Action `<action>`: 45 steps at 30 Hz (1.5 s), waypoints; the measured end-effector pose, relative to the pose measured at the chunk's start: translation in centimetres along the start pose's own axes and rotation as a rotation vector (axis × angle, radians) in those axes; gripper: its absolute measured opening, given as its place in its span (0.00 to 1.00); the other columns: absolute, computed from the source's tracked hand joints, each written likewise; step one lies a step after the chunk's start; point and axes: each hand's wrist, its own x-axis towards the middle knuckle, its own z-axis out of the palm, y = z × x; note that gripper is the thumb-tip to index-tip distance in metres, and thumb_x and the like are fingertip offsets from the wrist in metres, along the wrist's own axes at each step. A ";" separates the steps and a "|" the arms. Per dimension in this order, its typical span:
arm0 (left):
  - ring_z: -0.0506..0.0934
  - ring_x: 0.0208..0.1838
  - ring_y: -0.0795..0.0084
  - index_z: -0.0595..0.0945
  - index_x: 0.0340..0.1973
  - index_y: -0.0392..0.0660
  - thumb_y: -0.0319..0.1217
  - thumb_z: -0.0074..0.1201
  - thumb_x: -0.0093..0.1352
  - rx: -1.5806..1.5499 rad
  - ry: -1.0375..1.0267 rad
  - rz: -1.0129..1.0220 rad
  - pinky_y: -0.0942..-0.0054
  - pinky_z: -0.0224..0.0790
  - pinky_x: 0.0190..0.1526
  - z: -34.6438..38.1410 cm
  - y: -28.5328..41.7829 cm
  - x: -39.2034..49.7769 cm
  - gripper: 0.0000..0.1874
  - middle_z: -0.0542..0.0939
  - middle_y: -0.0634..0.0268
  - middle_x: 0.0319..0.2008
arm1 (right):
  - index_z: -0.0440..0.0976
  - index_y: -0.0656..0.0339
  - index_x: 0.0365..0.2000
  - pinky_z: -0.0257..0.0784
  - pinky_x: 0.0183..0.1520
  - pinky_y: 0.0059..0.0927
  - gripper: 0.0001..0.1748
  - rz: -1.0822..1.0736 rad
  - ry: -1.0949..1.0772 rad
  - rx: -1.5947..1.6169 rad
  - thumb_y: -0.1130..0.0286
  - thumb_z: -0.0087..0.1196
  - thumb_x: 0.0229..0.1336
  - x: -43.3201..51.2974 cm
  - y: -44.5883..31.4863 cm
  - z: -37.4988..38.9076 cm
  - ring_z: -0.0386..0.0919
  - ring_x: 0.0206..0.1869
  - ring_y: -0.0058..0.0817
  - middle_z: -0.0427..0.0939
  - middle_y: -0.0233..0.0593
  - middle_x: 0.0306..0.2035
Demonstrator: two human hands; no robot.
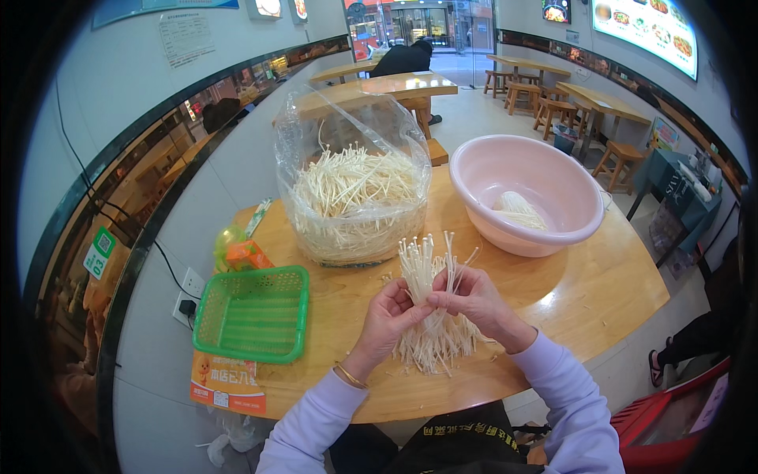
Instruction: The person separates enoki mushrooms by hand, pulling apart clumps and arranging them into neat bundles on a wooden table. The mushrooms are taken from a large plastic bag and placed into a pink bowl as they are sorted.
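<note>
Both hands meet over a bundle of enoki mushrooms (419,266), its small caps pointing up. My left hand (395,311) grips the bundle from the left side. Between the thumb and fingers of my right hand (471,296) are several strands at the bundle's right edge. Below the hands, more loose enoki mushrooms (438,349) lie in a pile on the wooden table (343,379). Beyond them stands a clear plastic bag (290,178) full of enoki mushrooms (358,183). To its right, a pink plastic basin (533,237) holds a small clump of enoki mushrooms (520,210).
A green plastic basket (303,314) sits at the table's left, partly over an orange printed card (228,394). Behind it are an orange box (249,256) and a yellow-green object (230,240). A person (405,59) sits at a farther table; wooden stools (524,98) stand beyond.
</note>
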 end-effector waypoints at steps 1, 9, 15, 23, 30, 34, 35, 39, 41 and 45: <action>0.76 0.48 0.75 0.70 0.52 0.37 0.22 0.59 0.63 0.005 0.013 -0.015 0.75 0.69 0.53 0.0 0.0 0.0 0.23 0.78 0.61 0.45 | 0.74 0.60 0.32 0.62 0.27 0.13 0.09 -0.020 0.001 -0.003 0.69 0.61 0.53 0.0 0.1 0.0 0.67 0.25 0.11 0.74 0.24 0.25; 0.77 0.47 0.76 0.72 0.51 0.37 0.22 0.60 0.62 0.019 0.029 0.006 0.76 0.71 0.50 0.3 0.3 0.0 0.22 0.78 0.62 0.45 | 0.75 0.60 0.31 0.62 0.27 0.13 0.07 -0.043 0.034 0.016 0.68 0.60 0.55 0.1 0.5 0.2 0.67 0.26 0.10 0.74 0.24 0.26; 0.77 0.46 0.76 0.72 0.51 0.37 0.22 0.61 0.62 0.021 0.048 0.006 0.77 0.71 0.50 0.3 0.2 0.1 0.22 0.79 0.62 0.44 | 0.74 0.61 0.29 0.63 0.28 0.14 0.07 -0.053 0.097 0.018 0.69 0.60 0.55 0.1 0.6 0.4 0.70 0.26 0.12 0.74 0.26 0.25; 0.77 0.45 0.77 0.72 0.50 0.37 0.23 0.61 0.62 0.074 0.026 -0.009 0.78 0.71 0.49 0.2 0.3 0.0 0.22 0.79 0.62 0.43 | 0.75 0.61 0.31 0.66 0.30 0.15 0.07 -0.079 0.088 -0.041 0.69 0.59 0.56 0.1 0.9 0.4 0.70 0.27 0.12 0.76 0.27 0.26; 0.77 0.46 0.75 0.72 0.51 0.37 0.23 0.60 0.62 -0.005 0.072 -0.014 0.77 0.71 0.50 0.2 0.1 0.0 0.22 0.79 0.62 0.43 | 0.76 0.63 0.32 0.68 0.30 0.17 0.08 -0.077 0.115 0.092 0.68 0.57 0.58 0.1 1.1 0.4 0.72 0.29 0.14 0.76 0.29 0.28; 0.77 0.48 0.74 0.72 0.52 0.37 0.23 0.59 0.63 -0.009 0.088 -0.015 0.75 0.70 0.52 0.0 -0.2 0.2 0.22 0.78 0.60 0.45 | 0.75 0.63 0.31 0.68 0.31 0.17 0.08 -0.086 0.116 0.100 0.69 0.55 0.59 0.1 1.2 0.4 0.72 0.31 0.15 0.76 0.30 0.29; 0.77 0.48 0.74 0.71 0.52 0.37 0.23 0.58 0.63 -0.028 0.071 0.003 0.75 0.70 0.52 0.0 -0.2 0.2 0.22 0.78 0.60 0.46 | 0.75 0.63 0.32 0.68 0.31 0.18 0.07 -0.088 0.104 0.086 0.68 0.54 0.60 0.1 1.2 0.4 0.72 0.31 0.15 0.76 0.30 0.29; 0.77 0.48 0.74 0.71 0.53 0.39 0.23 0.55 0.65 -0.156 0.114 -0.022 0.75 0.70 0.52 -0.2 -0.4 0.3 0.20 0.77 0.61 0.47 | 0.73 0.62 0.34 0.67 0.33 0.18 0.06 -0.119 0.023 0.221 0.70 0.52 0.61 0.1 0.7 0.0 0.71 0.29 0.15 0.75 0.31 0.29; 0.77 0.48 0.74 0.71 0.52 0.40 0.23 0.54 0.66 -0.210 0.133 -0.021 0.74 0.70 0.51 -0.4 -0.3 0.3 0.19 0.78 0.61 0.47 | 0.71 0.61 0.35 0.66 0.33 0.17 0.05 -0.133 -0.030 0.389 0.71 0.51 0.62 0.3 0.2 -0.4 0.70 0.29 0.16 0.74 0.32 0.29; 0.77 0.48 0.74 0.71 0.52 0.40 0.23 0.54 0.66 -0.178 0.121 -0.006 0.75 0.70 0.51 -0.5 -0.3 0.4 0.19 0.78 0.62 0.46 | 0.69 0.60 0.34 0.65 0.32 0.16 0.04 -0.068 -0.064 0.433 0.71 0.50 0.62 0.1 -0.8 -1.2 0.70 0.29 0.16 0.74 0.33 0.31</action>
